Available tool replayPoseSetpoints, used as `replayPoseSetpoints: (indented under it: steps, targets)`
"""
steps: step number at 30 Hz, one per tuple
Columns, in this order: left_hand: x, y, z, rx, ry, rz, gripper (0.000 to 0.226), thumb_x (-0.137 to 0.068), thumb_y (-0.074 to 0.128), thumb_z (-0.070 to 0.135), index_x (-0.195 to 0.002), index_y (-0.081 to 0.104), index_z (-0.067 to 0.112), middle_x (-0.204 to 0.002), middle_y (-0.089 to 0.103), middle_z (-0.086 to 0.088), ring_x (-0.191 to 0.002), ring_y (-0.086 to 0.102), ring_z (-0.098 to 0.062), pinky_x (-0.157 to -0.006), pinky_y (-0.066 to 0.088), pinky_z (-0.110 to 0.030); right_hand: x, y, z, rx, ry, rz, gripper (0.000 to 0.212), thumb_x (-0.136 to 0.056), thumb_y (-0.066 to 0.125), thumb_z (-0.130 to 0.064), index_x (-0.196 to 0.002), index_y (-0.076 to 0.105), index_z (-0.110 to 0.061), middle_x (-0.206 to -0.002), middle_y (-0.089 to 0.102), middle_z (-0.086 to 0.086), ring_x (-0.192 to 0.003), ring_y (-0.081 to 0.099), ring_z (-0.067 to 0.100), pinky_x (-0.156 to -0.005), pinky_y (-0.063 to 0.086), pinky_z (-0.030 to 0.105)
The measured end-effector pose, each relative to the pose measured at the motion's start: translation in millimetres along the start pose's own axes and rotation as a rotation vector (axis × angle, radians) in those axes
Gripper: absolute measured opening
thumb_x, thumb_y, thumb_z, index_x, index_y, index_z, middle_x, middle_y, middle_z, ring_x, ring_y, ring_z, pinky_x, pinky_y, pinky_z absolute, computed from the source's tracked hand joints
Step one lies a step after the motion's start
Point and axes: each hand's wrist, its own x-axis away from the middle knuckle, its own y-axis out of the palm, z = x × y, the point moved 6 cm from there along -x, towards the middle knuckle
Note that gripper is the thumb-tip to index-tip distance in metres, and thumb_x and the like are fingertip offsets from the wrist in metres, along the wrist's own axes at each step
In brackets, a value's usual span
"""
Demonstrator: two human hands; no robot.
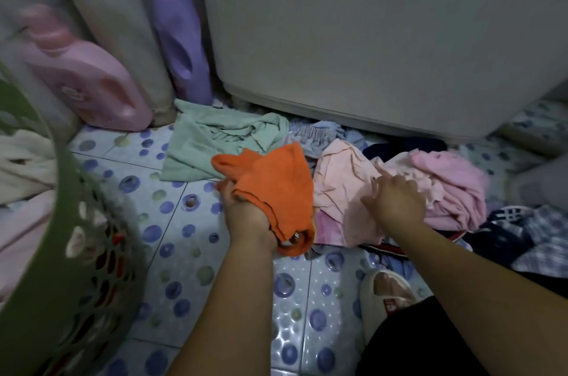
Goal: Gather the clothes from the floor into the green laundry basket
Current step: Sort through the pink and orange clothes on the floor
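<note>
Left hand [246, 213] grips orange cloth [273, 182]; right hand [396, 200] spread.

The bubble-patterned tile floor [172, 252] carries a mint garment [209, 142], pink clothes [445, 188], two detergent bottles and the green basket [70, 252].

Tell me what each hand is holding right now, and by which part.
Left hand grips the orange cloth by its bunched lower edge. Right hand holds nothing, fingers spread over the pink clothes.

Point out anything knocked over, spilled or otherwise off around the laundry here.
The pink detergent jug leans tilted against the grey curtain, while the purple bottle beside it stands upright. No spill shows on the tiled floor. Clothes such as the mint green garment lie strewn there, as the task expects.
</note>
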Motion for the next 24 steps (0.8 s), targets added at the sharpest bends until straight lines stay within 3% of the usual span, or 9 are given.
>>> replayPoseSetpoints:
  steps: [2, 4, 9, 12, 14, 16, 18, 20, 24]
  targets:
    - [-1.1, -4.7, 5.5, -0.139, 0.192, 0.015, 0.032, -0.092, 0.054, 0.031, -0.124, 0.054, 0.029, -0.131, 0.058, -0.010, -0.115, 0.058, -0.032, -0.101, 0.046, -0.052, -7.3, 6.9, 9.3, 0.163, -0.028, 0.043, 0.057, -0.084, 0.058, -0.045, -0.130, 0.048, -0.013, -0.128, 0.049, 0.013, -0.118, 0.043, 0.033, -0.094, 0.036, 0.041]
    - [-1.2, -4.1, 4.6, -0.263, 0.335, 0.035, 0.035, -0.096, 0.052, 0.010, -0.119, 0.050, 0.036, -0.124, 0.060, -0.007, -0.111, 0.060, -0.030, -0.099, 0.049, -0.049, -16.0, 13.7, 12.6, 0.256, -0.048, 0.057, 0.056, -0.082, 0.059, -0.047, -0.127, 0.049, -0.014, -0.125, 0.050, 0.011, -0.116, 0.043, 0.031, -0.092, 0.035, 0.040]
    - [-6.9, 1.0, -8.6, -0.450, 0.315, 0.041, 0.050, -0.094, 0.048, 0.002, -0.136, 0.047, 0.030, -0.128, 0.060, -0.009, -0.109, 0.062, -0.030, -0.095, 0.053, -0.048, -23.2, 20.6, 3.1, 0.321, -0.105, 0.144, 0.030, -0.090, 0.043, -0.019, -0.108, 0.066, -0.011, -0.113, 0.055, 0.012, -0.107, 0.047, 0.032, -0.087, 0.035, 0.040]
    - [-7.5, 0.0, -13.2, -0.577, 0.299, 0.076, 0.051, -0.091, 0.047, 0.001, -0.134, 0.048, 0.028, -0.117, 0.063, -0.007, -0.087, 0.062, -0.020, -0.070, 0.057, -0.026, -27.1, 21.3, -3.1, 0.237, -0.095, 0.046, 0.031, -0.092, 0.039, -0.015, -0.109, 0.064, -0.010, -0.119, 0.054, 0.013, -0.112, 0.043, 0.034, -0.092, 0.032, 0.041]
    - [-7.0, -1.6, -16.5, -0.574, 0.268, 0.089, 0.053, -0.090, 0.046, 0.000, -0.134, 0.048, 0.028, -0.116, 0.064, -0.009, -0.089, 0.064, -0.024, -0.070, 0.056, -0.026, -30.5, 11.1, -8.5, 0.041, -0.034, 0.006, 0.027, -0.093, 0.039, -0.016, -0.109, 0.060, -0.009, -0.114, 0.057, 0.014, -0.111, 0.047, 0.034, -0.094, 0.033, 0.041]
    - [-4.9, -2.4, -17.1, -0.605, 0.248, 0.097, 0.058, -0.089, 0.044, -0.002, -0.136, 0.046, 0.032, -0.118, 0.064, -0.011, -0.096, 0.064, -0.029, -0.080, 0.056, -0.035, -32.3, -8.1, -14.4, -0.368, 0.062, -0.040, 0.019, -0.096, 0.041, -0.018, -0.102, 0.055, -0.007, -0.094, 0.056, 0.011, -0.095, 0.053, 0.029, -0.083, 0.040, 0.035]
    - [0.7, -0.2, -15.3, -0.626, 0.270, 0.077, 0.066, -0.089, 0.043, -0.006, -0.140, 0.040, 0.036, -0.120, 0.061, -0.007, -0.092, 0.063, -0.023, -0.080, 0.056, -0.035, -32.9, -29.0, -25.8, -0.800, 0.135, -0.098, 0.018, -0.096, 0.041, -0.017, -0.082, 0.050, -0.010, -0.078, 0.050, 0.006, -0.073, 0.050, 0.022, -0.062, 0.039, 0.027]
    - [8.0, 4.4, -12.2, -0.637, 0.325, 0.035, 0.079, -0.088, 0.043, -0.011, -0.145, 0.029, 0.041, -0.118, 0.060, 0.001, -0.082, 0.061, -0.012, -0.072, 0.055, -0.029, -27.9, -57.7, -38.1, -1.092, 0.145, -0.118, 0.028, -0.094, 0.043, -0.015, -0.066, 0.045, -0.018, -0.068, 0.046, 0.000, -0.059, 0.045, 0.014, -0.063, 0.041, 0.025]
    - [25.3, 17.4, -6.0, -0.747, 0.361, -0.004, 0.082, -0.088, 0.039, -0.010, -0.146, 0.022, 0.046, -0.079, 0.050, 0.008, -0.064, 0.050, -0.013, -0.062, 0.047, -0.028, -6.4, -114.6, -69.2, -1.425, 0.000, -0.179, 0.030, -0.093, 0.047, -0.010, -0.064, 0.049, -0.016, -0.064, 0.049, 0.005, -0.057, 0.046, 0.019, -0.061, 0.041, 0.029]
